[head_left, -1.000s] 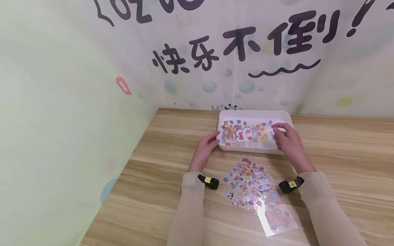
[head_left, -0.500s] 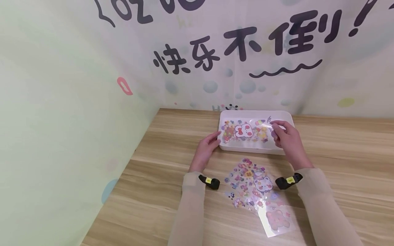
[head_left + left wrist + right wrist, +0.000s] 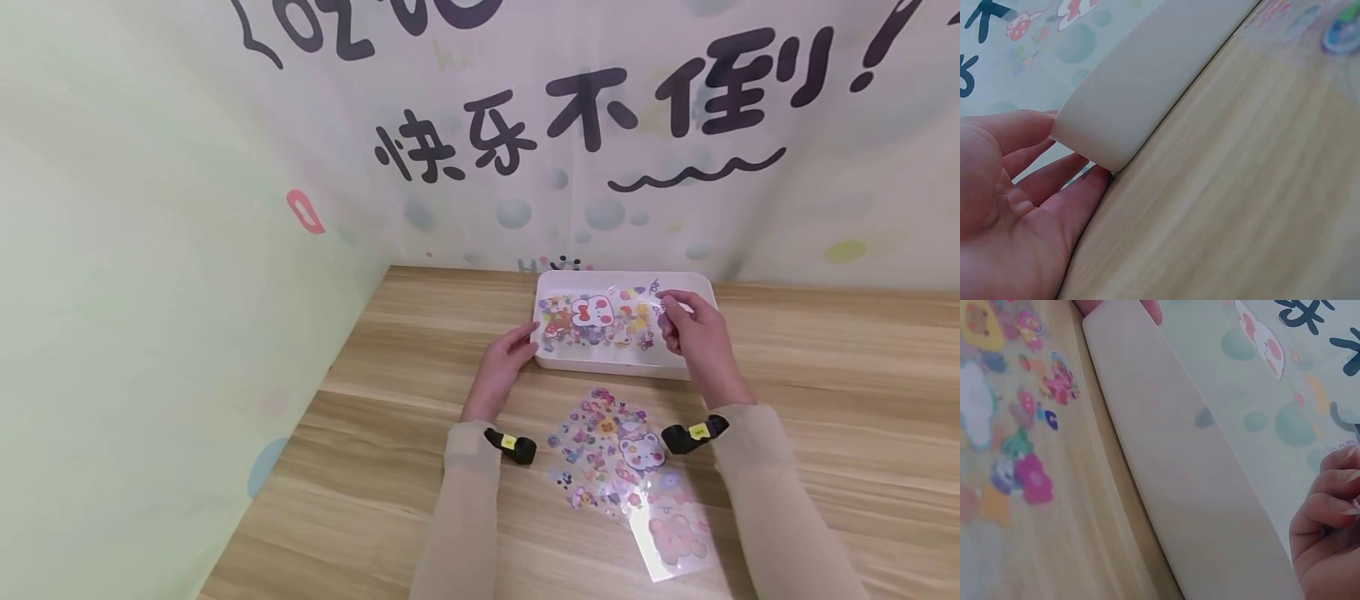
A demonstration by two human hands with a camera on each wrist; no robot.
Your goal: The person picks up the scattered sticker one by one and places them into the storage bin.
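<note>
A clear sticker sheet (image 3: 592, 313), printed with a white rabbit face and small colourful pictures, lies over the inside of a white tray (image 3: 592, 364). My right hand (image 3: 699, 329) pinches its right end with thumb and curled fingers; the pinch is mostly cut off in the right wrist view. At the tray's left end, my left hand (image 3: 501, 367) rests its fairly straight fingers against the outer wall. The left wrist view has those fingers (image 3: 1085, 194) on the tray's end wall (image 3: 1122, 106), the lowest ones down by the tabletop.
In front of the tray, clear sheets (image 3: 592, 458) with bears and small cartoon pictures are spread on the wooden table (image 3: 397, 433). A pale sheet with a pink bear (image 3: 677, 539) lies nearest me. A printed cloth backdrop (image 3: 480, 242) stands right behind the tray.
The sheet in my right hand has shifted in the tray, its rabbit moving slightly up and left. My right hand has risen slightly and its wrist has come left. The left hand stays put.
</note>
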